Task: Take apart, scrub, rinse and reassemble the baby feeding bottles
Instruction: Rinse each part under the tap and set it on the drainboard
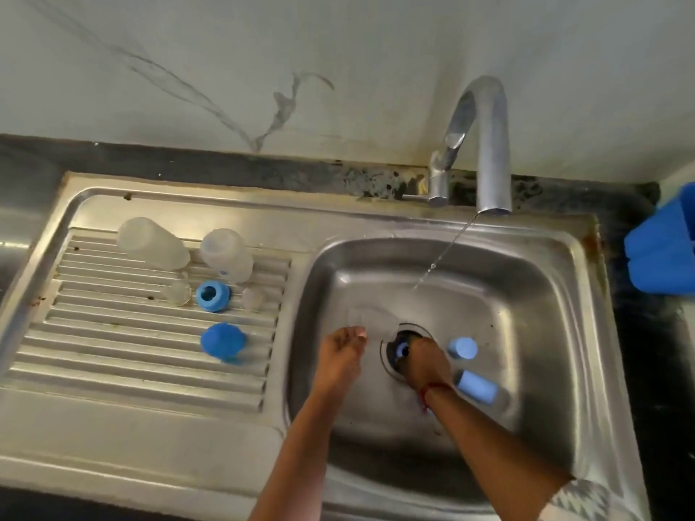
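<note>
Stainless steel fills my view: a sink [564,257] at right, its ribbed drainboard [113,351] at left, and a streaked pale wall above. At centre the person's right hand [425,361] curls its fingers onto a blue collar [400,349] over the drain, mostly covering it. The left hand [340,355] has its fingers straight and together, with the tips at a faint clear shape [370,319] I cannot identify. A blue cap [463,347] and a blue cover [475,387] lie in the basin, lower right. Two clear bottles [150,242] lie blurred on the drainboard, upper left, above a blue ring [212,295]. The tap [489,144] runs thinly. A blue object [662,250] is cut off at the right edge.
</note>
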{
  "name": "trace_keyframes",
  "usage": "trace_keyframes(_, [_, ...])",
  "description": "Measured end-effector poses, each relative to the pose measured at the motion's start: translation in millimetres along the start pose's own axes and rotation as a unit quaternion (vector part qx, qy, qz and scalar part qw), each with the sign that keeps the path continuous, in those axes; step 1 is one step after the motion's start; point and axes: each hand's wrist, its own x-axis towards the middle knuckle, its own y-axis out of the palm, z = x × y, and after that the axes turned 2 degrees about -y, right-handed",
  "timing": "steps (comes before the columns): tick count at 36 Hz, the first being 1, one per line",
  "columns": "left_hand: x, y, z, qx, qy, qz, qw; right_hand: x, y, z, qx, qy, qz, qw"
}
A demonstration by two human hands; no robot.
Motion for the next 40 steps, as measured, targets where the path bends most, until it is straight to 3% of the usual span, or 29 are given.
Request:
trace_keyframes(6, [2.3,2.9,5.6,-0.020,-0.008,-0.015,1.000,3.4,1.9,9.0,0.004,0.016,-0.027,1.000])
trace_keyframes(16, [-3.5,7.0,-6.2,-0.040,-0.003,-0.003,0.999,-6.8,-2.2,6.1,0.163,0.010,-0.105,0.981])
trace_keyframes(18, [-4.1,9.4,-13.2,-0.047,0.005,-0.002,0.999,-8.1,-17.1,10.1,0.245,0.015,-0.123,0.961])
trace_keyframes(21, [-5.1,13.2,-26.6,-0.063,0.024,0.014,0.998,-13.6,-50.0,25.3,0.414,0.013,-0.151,0.898])
trace_keyframes(24, [-6.0,16.3,-41.8,-0.043,0.048,0.023,0.998,-15.0,-81.3,35.7,0.476,-0.020,-0.179,0.861])
trace_keyframes(29, [-3.6,25.6,-67.6,0.005,0.074,0.034,0.997,-16.8,-119.4,48.1,0.511,-0.077,-0.081,0.852])
trace_keyframes(32, [-1.2,34.4,-82.7,0.007,0.092,0.044,0.995,-20.5,-136.4,52.2,0.583,-0.044,-0.030,0.811])
trace_keyframes(36, [0.1,46.6,-95.4,0.021,0.114,0.069,0.991,-20.5,-150.5,48.1,0.610,-0.004,-0.024,0.792])
trace_keyframes(40, [-1.5,53.0,-99.8,0.066,0.188,0.169,0.965,-29.0,-162.1,47.5,0.550,0.015,0.006,0.835])
